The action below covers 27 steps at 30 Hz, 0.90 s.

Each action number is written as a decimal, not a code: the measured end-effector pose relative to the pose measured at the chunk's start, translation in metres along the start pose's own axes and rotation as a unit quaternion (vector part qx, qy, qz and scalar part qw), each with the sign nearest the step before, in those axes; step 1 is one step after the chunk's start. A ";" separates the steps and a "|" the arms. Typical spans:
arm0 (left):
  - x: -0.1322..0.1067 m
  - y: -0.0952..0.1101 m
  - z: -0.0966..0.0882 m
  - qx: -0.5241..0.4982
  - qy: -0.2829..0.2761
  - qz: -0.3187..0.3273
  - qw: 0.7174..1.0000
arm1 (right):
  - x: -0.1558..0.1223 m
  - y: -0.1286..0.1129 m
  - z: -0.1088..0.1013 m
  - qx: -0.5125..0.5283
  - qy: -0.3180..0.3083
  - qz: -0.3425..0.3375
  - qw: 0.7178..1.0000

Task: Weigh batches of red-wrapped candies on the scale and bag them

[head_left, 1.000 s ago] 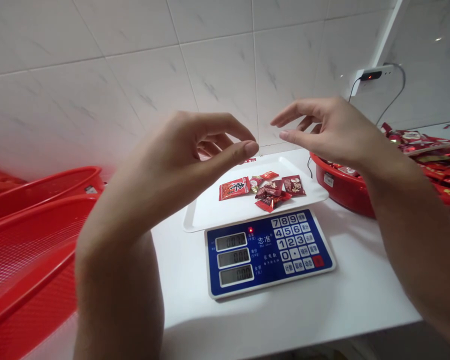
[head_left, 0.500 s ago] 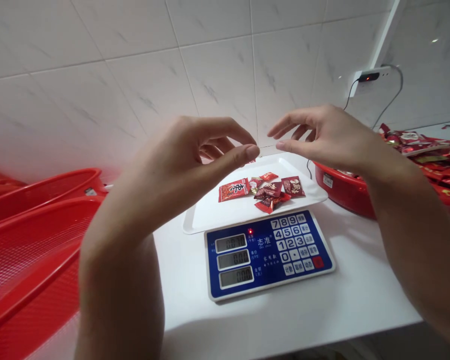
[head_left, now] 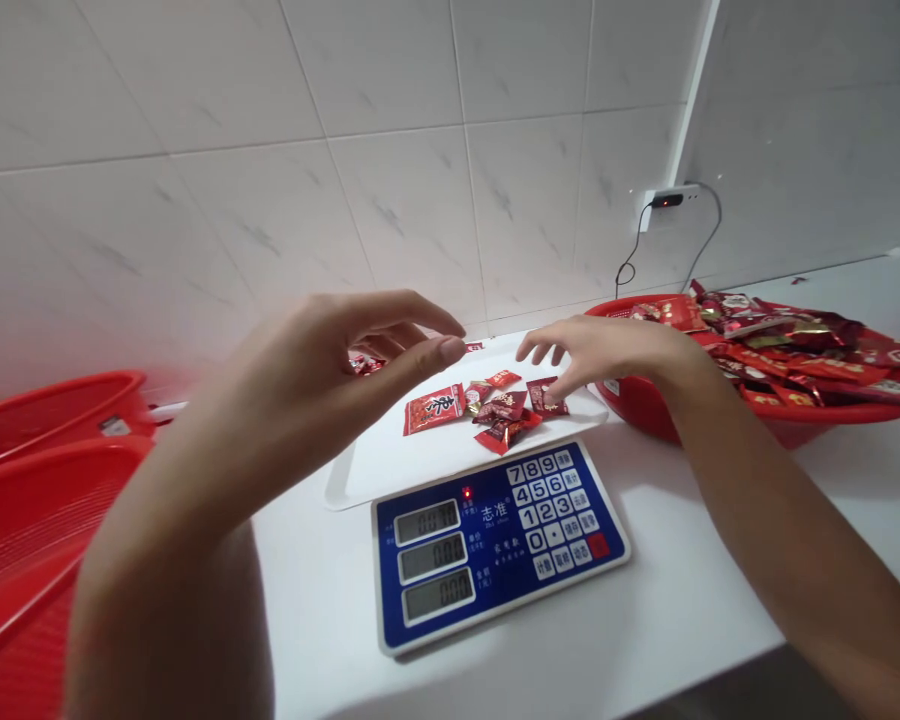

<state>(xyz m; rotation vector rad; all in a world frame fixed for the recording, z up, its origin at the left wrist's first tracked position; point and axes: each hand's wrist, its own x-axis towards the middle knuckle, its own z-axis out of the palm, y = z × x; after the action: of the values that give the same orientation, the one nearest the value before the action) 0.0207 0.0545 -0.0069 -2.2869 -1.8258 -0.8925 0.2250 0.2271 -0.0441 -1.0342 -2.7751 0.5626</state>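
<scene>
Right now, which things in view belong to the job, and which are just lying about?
Seemingly in play:
- packets, below right hand
- tray under them
- scale
- right basket, holding more packets

Seemingly just there:
- left baskets
- wall socket

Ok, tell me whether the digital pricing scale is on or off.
The digital pricing scale is on: its red indicator light glows and all three LCD windows show digits.
</scene>
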 end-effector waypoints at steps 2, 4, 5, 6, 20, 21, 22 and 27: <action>0.000 0.002 0.000 0.009 0.000 -0.011 1.000 | 0.002 -0.008 0.004 0.016 -0.019 -0.047 0.999; 0.000 0.004 0.000 0.007 0.002 -0.015 1.000 | 0.004 -0.017 0.008 0.019 -0.041 -0.064 0.997; 0.000 0.004 0.000 0.002 0.002 -0.014 1.000 | 0.004 -0.022 0.011 0.013 -0.042 -0.059 0.997; 0.000 0.005 0.001 -0.003 0.002 -0.012 1.000 | 0.005 -0.025 0.014 0.005 -0.036 -0.046 0.998; -0.003 0.009 0.002 -0.021 0.004 -0.001 1.000 | 0.006 -0.039 0.030 0.024 0.095 -0.026 0.995; -0.002 0.009 0.002 -0.020 0.004 -0.004 1.000 | 0.004 -0.038 0.026 0.037 0.115 -0.026 0.992; -0.002 0.008 0.002 -0.019 0.005 -0.006 1.000 | 0.001 -0.036 0.022 0.051 0.139 -0.029 0.989; 0.002 0.005 0.006 -0.033 0.005 0.004 0.999 | -0.019 -0.026 0.000 0.096 0.285 -0.026 0.953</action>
<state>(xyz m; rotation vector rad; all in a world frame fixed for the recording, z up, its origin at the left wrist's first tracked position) 0.0276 0.0568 -0.0094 -2.3205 -1.8087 -0.9754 0.2243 0.1967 -0.0337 -0.9001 -2.1885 0.4296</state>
